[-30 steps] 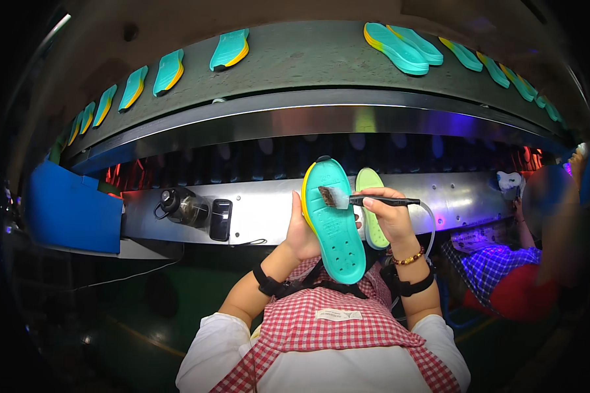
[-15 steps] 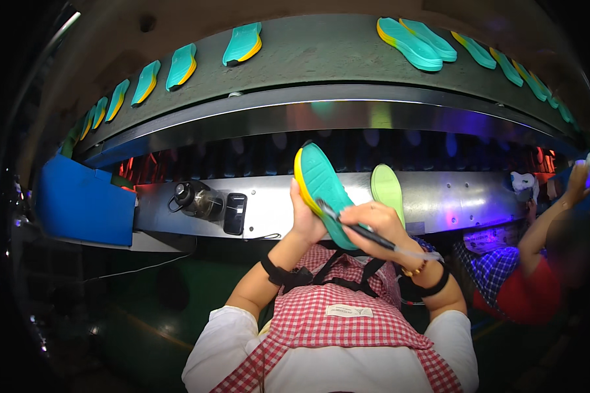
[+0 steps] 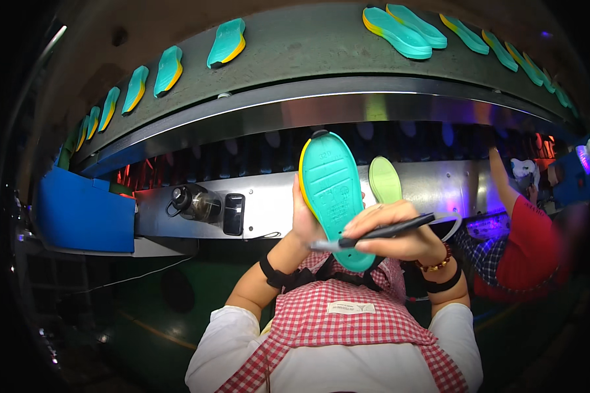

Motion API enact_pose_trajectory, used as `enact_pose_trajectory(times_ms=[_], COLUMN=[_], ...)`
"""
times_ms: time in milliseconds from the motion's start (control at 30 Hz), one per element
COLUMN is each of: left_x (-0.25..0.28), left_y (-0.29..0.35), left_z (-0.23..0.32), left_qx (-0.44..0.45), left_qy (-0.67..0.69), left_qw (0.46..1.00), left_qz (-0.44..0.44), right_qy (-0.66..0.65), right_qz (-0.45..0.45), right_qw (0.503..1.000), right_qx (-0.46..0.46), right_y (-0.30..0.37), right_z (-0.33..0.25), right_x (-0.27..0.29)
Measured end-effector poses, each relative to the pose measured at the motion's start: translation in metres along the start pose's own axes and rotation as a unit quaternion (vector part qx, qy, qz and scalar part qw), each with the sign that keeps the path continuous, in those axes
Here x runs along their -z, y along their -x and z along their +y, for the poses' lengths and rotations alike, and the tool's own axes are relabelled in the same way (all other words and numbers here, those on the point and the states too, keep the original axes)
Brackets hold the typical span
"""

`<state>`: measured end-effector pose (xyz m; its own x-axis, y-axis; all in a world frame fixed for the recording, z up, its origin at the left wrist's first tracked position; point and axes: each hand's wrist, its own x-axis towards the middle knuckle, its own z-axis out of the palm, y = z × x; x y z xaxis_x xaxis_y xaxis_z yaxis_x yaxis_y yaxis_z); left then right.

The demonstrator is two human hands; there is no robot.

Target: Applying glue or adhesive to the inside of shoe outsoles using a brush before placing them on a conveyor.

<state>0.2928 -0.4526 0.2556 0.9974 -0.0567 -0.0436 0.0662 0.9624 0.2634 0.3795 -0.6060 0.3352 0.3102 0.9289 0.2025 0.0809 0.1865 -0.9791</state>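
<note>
My left hand point(image 3: 306, 216) is closed round the yellow-edged side of a turquoise shoe sole point(image 3: 333, 187), holding it up above the metal bench with its moulded face showing. My right hand point(image 3: 403, 245) grips a black-handled brush-like tool point(image 3: 400, 227) with a thin clear tube trailing from its rear end. The tool's pale tip is blurred and lies across the lower part of the sole; contact cannot be made out. Behind my right hand, a pale green sole-shaped piece point(image 3: 385, 180) rests on the bench.
Several turquoise soles point(image 3: 227, 42) lie along the conveyor belt point(image 3: 301, 49) beyond a metal rail. On the bench point(image 3: 269, 203) stand a dark bottle point(image 3: 193, 202) and a black tray-like object point(image 3: 234, 214). A blue box point(image 3: 85, 206) is at left; a co-worker in red point(image 3: 528, 242) at right.
The sole has turned its moulded face more toward me. My right hand has moved down and right, the tool now pointing left. The co-worker's arm has swung toward the rail.
</note>
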Motion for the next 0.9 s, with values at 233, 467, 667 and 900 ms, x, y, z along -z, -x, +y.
enact_pose_trajectory(times_ms=[233,467,667,900], left_x=[-0.009,-0.018,-0.032,-0.033], left_y=[-0.008,-0.015,-0.01,-0.012], left_z=[0.015,0.025,0.036,0.045], left_qx=[-0.116,-0.239,-0.252,-0.223], left_qy=[-0.056,-0.069,-0.058,-0.104], left_qw=[0.987,0.966,0.962,0.969], left_qz=[0.095,0.069,0.09,-0.004], right_qy=[0.097,0.156,0.181,-0.031], right_qz=[-0.006,0.027,0.122,0.056], right_qw=[0.992,0.986,0.975,0.998], right_qx=[0.079,0.055,0.05,-0.002], right_y=[0.003,0.009,0.014,0.024], right_z=[0.003,-0.001,0.003,0.01], right_x=[0.003,0.006,0.022,0.026])
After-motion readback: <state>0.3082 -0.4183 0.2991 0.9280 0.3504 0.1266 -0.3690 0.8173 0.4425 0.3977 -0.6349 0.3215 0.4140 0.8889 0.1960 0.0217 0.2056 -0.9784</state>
